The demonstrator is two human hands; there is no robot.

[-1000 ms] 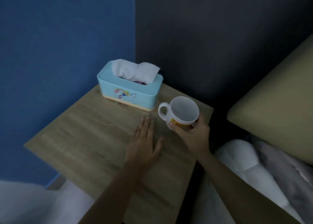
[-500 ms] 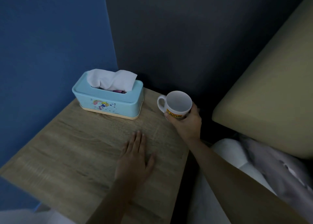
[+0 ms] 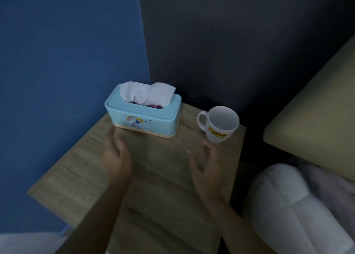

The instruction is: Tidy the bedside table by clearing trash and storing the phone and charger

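A white mug (image 3: 221,126) with a yellow logo stands at the far right corner of the wooden bedside table (image 3: 157,186), handle to the left. A light blue tissue box (image 3: 144,119) with a white tissue sticking up sits at the far left corner. My right hand (image 3: 203,167) hovers just in front of the mug, fingers apart, holding nothing. My left hand (image 3: 115,155) is blurred, lifted above the tabletop in front of the tissue box, fingers loosely spread and empty. No phone or charger is in view.
A blue wall (image 3: 67,80) runs along the table's left side and a dark wall (image 3: 230,42) stands behind it. A tan headboard cushion (image 3: 317,109) and white bedding (image 3: 297,205) lie to the right, across a dark gap.
My right hand has let go of the mug, which now stands at the far right corner, and has drawn back. My left hand has lifted off the tabletop and moved left toward the tissue box.
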